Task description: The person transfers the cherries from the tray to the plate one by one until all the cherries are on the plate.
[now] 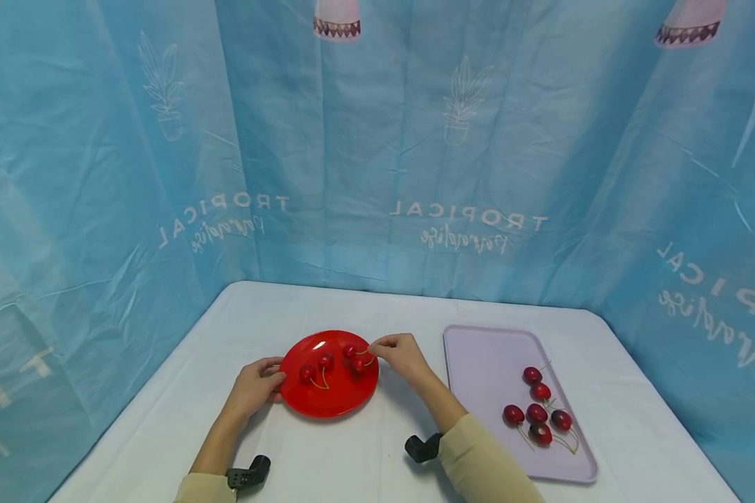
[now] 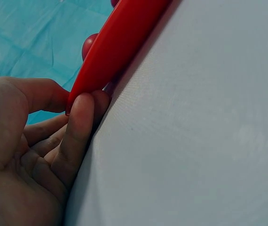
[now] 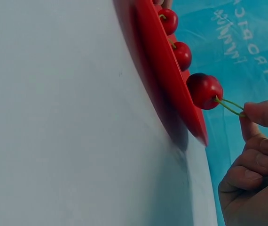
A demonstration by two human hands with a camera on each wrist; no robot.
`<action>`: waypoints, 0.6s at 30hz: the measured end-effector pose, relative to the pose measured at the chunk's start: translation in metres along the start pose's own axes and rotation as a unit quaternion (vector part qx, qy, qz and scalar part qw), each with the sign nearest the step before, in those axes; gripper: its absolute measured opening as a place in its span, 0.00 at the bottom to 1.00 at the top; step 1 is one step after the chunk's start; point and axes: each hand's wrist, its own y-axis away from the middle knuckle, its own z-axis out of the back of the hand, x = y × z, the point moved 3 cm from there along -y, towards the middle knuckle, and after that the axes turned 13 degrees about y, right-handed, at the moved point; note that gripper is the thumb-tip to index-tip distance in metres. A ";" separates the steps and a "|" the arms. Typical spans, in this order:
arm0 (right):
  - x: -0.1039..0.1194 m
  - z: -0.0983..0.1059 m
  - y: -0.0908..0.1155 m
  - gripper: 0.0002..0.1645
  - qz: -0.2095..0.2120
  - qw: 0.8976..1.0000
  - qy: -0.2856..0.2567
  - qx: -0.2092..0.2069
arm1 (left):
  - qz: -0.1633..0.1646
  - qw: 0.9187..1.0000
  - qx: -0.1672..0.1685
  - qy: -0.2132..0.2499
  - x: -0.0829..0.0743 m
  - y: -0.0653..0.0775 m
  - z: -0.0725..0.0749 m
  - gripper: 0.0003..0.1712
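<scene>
A red plate (image 1: 327, 405) lies on the white table with several cherries on it. At its left rim, my left hand (image 1: 256, 386) grips the edge; in the left wrist view the thumb is above the rim and fingers (image 2: 77, 127) reach underneath. Over the right rim, my right hand (image 1: 403, 355) pinches a cherry by its green stem between thumb and forefinger. That cherry (image 3: 205, 92) is at the plate's right side, close against another one, and two stems run to the fingertips. Two more cherries (image 1: 307, 374) sit on the plate's left half.
To the right stands a pale purple tray (image 1: 478, 363) with several stemmed cherries (image 1: 537, 413) on its right part. Blue printed curtains (image 1: 365, 154) hang behind and beside the white table (image 1: 346, 461).
</scene>
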 end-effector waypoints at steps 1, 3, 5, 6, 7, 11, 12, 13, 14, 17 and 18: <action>0.000 -0.001 0.000 0.12 -0.001 1.000 -0.001 0.000 | -0.001 1.000 0.001 0.000 0.001 -0.001 0.000 0.26; 0.001 -0.004 -0.001 0.12 -0.001 1.000 -0.004 -0.001 | 0.000 1.000 0.001 0.001 0.003 -0.002 0.000 0.26; 0.002 -0.006 -0.003 0.12 -0.002 1.000 -0.009 -0.004 | 0.000 1.000 0.000 0.003 0.004 -0.003 0.000 0.26; 0.002 -0.007 -0.004 0.12 -0.002 1.000 -0.013 -0.005 | 0.000 1.000 0.001 0.002 0.003 -0.003 0.000 0.26; 0.003 -0.008 -0.004 0.12 0.000 1.000 -0.016 -0.007 | 0.000 1.000 0.001 0.002 0.003 -0.003 0.000 0.26; 0.003 -0.014 -0.005 0.12 0.007 1.000 -0.024 -0.007 | -0.001 1.000 -0.002 -0.003 0.000 0.003 0.000 0.26; 0.003 -0.015 -0.005 0.13 0.009 1.000 -0.025 -0.007 | -0.001 1.000 -0.003 -0.003 0.000 0.004 0.000 0.25; 0.003 -0.016 -0.004 0.13 0.009 1.000 -0.026 -0.007 | -0.001 1.000 -0.004 -0.002 0.000 0.005 0.000 0.25; 0.003 -0.017 -0.004 0.12 0.009 1.000 -0.027 -0.007 | -0.002 1.000 -0.004 -0.002 0.000 0.005 -0.001 0.25; 0.003 -0.019 -0.006 0.12 0.004 1.000 -0.028 -0.012 | -0.005 1.000 -0.004 0.000 0.000 0.003 -0.001 0.25; 0.003 -0.019 -0.006 0.12 0.002 1.000 -0.027 -0.014 | -0.005 1.000 -0.004 -0.001 0.000 0.002 -0.002 0.25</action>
